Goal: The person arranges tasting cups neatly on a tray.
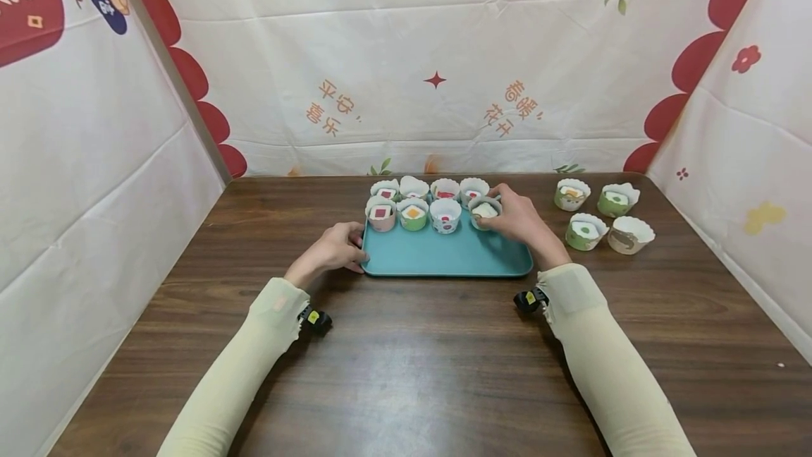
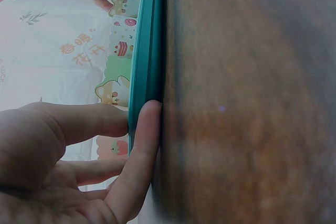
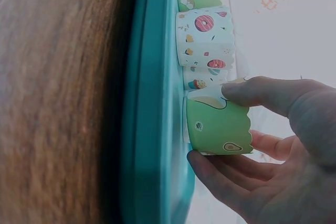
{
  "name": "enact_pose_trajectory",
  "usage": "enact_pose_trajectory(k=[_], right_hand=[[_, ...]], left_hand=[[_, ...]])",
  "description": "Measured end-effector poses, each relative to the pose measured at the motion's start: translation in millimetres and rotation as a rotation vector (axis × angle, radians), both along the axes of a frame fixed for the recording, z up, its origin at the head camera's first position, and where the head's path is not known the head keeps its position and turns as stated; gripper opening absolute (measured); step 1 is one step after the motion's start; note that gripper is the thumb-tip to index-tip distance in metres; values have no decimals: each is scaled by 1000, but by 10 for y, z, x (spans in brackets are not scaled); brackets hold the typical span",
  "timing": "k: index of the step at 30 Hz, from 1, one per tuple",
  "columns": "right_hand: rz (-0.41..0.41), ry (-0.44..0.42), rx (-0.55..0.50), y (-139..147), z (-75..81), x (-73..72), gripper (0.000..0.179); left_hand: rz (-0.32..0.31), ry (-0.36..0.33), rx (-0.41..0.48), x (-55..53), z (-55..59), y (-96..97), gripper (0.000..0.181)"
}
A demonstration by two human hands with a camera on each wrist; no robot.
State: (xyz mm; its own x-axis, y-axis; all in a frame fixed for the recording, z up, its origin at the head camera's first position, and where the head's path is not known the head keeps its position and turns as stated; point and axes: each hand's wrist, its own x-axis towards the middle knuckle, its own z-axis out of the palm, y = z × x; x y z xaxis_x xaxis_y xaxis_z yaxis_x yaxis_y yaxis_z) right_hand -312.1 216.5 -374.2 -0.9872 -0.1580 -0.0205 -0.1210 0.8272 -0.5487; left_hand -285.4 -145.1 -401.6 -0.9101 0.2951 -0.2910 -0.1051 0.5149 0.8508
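head view: i have the right hand (image 1: 519, 217), right of frame centre, gripping a green paper cup (image 1: 480, 223) directly left of it, at upper right of the tray (image 1: 438, 256), whose long axis runs left-right. left wrist view: left hand (image 2: 58, 182) pinches the tray, left of centre. right wrist view: cup near centre; right hand nearer.

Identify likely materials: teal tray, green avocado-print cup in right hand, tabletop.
Teal tray: probably plastic, smooth, low sheen; uniform color, rounded rim. Coated metal possible.
Green avocado-print cup: likely paper or thin card, fairly matte; printed wall, scalloped edge.
Tabletop: wood or wood-look laminate, satin; brown grain, soft pale reflection. Can't tell which.
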Motion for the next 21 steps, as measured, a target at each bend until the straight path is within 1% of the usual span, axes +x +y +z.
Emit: enact_pose_trajectory(k=[10, 21], right_hand=[[7, -33, -21, -52, -33, 1, 65], [-5, -49, -22, -96, -62, -4, 69]], left_hand=[[-15, 12, 0, -5, 12, -5, 70], [-7, 3, 1, 7, 17, -6, 70]])
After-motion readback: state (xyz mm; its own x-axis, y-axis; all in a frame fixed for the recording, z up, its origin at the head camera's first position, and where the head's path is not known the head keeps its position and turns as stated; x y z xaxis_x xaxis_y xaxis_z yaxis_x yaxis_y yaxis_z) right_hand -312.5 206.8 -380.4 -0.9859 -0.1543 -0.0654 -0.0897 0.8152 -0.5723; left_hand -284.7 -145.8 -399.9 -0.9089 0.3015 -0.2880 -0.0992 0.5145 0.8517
